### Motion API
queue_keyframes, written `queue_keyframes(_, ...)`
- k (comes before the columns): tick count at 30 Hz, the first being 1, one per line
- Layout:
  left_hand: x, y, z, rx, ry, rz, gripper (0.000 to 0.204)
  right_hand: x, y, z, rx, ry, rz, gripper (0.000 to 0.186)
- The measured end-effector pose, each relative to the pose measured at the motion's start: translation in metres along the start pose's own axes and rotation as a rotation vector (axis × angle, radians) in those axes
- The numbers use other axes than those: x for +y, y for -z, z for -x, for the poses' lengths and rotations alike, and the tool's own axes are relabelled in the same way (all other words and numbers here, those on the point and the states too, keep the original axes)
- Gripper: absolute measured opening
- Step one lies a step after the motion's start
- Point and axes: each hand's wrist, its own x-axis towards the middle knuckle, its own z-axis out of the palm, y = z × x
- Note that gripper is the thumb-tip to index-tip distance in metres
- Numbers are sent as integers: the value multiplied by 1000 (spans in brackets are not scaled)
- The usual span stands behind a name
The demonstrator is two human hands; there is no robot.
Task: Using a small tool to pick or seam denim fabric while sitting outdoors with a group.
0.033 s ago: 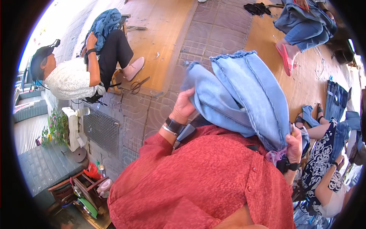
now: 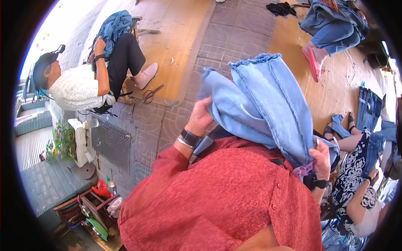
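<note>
Light blue denim jeans (image 2: 268,96) with frayed hems and seams showing lie spread across my lap, both leg ends pointing away from me. My left hand (image 2: 202,113) grips the left leg's outer edge, its fingers partly hidden by the cloth. At the right edge, lower down, my right hand (image 2: 320,158) pinches the denim. Something small and yellowish shows by its thumb, too small to name. A purple ribbon-like piece (image 2: 302,170) sits beside my right wrist.
A person in a white top (image 2: 79,92) sits at the left with blue denim; scissors (image 2: 153,93) lie nearby. Other people with denim are at the right. A wooden rack (image 2: 94,211) stands lower left, near a metal floor grate (image 2: 111,141).
The right edge of the jeans has shifted slightly left with my right hand's fingers, and more cloth shows beyond that hand. My left hand has barely moved.
</note>
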Motion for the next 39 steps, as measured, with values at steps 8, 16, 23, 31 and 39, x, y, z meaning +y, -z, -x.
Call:
queue_keyframes(8, -1, -10, 0, -36, -53, -58, 42, 35, 12, 15, 122, -87, 233, 12)
queue_keyframes(16, -4, -15, -6, 51, 7, -94, 36, 34, 16, 15, 125, -62, 370, 14)
queue_keyframes(23, -4, -9, -18, 282, 8, -453, 30, 31, 13, 17, 173, -22, 411, 15)
queue_keyframes(31, 2, -13, -10, 192, -19, -315, 32, 2, 44, -8, 383, 50, 318, 19)
queue_keyframes(39, -23, -6, 0, 97, 111, -123, 44, -1, -52, -83, 53, 122, 385, 41)
